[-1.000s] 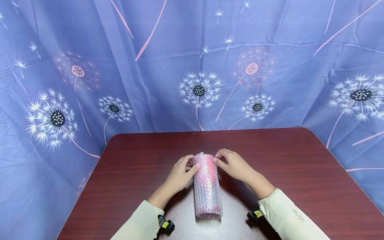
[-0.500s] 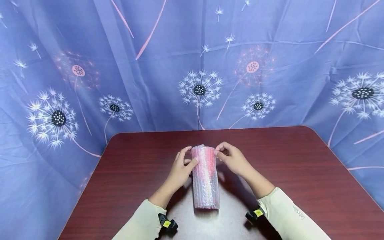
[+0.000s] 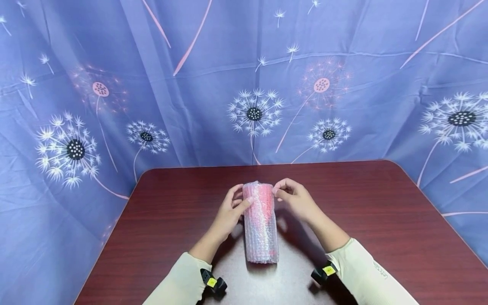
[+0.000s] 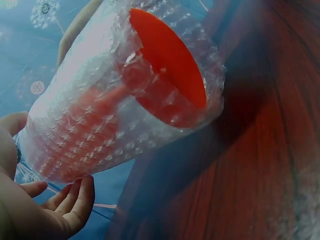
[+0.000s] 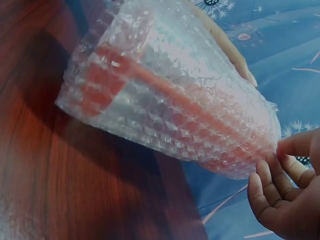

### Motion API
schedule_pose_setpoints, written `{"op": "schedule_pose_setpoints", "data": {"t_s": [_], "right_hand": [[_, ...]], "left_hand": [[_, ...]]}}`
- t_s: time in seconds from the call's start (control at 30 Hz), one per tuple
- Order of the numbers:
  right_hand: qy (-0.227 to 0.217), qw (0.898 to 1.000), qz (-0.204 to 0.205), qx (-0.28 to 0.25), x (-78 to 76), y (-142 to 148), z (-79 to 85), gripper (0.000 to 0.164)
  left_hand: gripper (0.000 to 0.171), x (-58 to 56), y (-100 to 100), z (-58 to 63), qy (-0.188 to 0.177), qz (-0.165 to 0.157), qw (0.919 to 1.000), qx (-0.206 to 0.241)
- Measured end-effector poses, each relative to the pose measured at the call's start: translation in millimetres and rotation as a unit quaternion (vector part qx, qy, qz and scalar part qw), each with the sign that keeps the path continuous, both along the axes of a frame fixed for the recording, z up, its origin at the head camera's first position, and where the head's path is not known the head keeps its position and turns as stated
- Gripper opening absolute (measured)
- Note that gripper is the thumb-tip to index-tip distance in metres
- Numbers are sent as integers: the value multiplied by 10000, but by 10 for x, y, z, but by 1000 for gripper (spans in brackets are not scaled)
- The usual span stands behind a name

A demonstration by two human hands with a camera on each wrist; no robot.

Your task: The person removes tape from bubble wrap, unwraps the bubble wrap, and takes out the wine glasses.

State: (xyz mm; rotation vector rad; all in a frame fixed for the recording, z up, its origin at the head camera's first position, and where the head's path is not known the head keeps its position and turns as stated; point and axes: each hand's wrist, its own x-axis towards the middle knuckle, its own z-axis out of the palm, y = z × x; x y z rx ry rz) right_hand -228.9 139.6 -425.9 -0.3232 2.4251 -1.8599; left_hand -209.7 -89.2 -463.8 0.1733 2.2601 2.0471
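A tube-shaped package in clear bubble wrap (image 3: 261, 231) is held between both hands, close over the table. Red shows through its far half, and the left wrist view reveals a flat orange-red round piece (image 4: 175, 60) inside the near end. My left hand (image 3: 227, 215) grips the far left side, thumb on top and fingers curled down the side. On the other side, my right hand (image 3: 299, 202) pinches the wrap at the far right corner between thumb and index finger; its other fingers are curled in. The wrapped thing's kind is hidden by the bubble wrap.
The dark red wooden table (image 3: 183, 203) has rounded far corners. Behind it hangs a blue cloth (image 3: 198, 110) printed with dandelions. A black strap device (image 3: 214, 283) sits on the left wrist, and another black device (image 3: 324, 273) on the right.
Both hands have shifted the package slightly away from the body, and its near end has tipped so the opening no longer shows in the head view. The grips look much the same.
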Motion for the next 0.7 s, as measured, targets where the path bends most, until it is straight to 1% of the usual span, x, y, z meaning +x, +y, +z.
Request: {"op": "schedule_pose_setpoints", "data": {"t_s": [0.17, 0.27, 0.33, 0.4, 0.5, 0.7], "right_hand": [[50, 9999, 4, -161, 15, -22, 16, 13], [-30, 9993, 25, -372, 26, -28, 15, 15], [-109, 9987, 36, -488, 32, -27, 14, 16], [-189, 9979, 86, -614, 39, -26, 17, 18], [-202, 9973, 159, -694, 51, -23, 32, 20], [-102, 9963, 249, -811, 68, -7, 57, 23]], "left_hand": [[70, -11, 3, 17, -136, -177, 9995, 207], [70, -8, 9, 27, -261, -325, 9986, 336], [70, -5, 13, 33, -332, -345, 9981, 392], [68, 7, 13, 47, -301, -277, 9985, 367], [67, 22, 16, 72, -161, -133, 9991, 373], [66, 22, 48, 89, 106, -38, 9980, 619]]}}
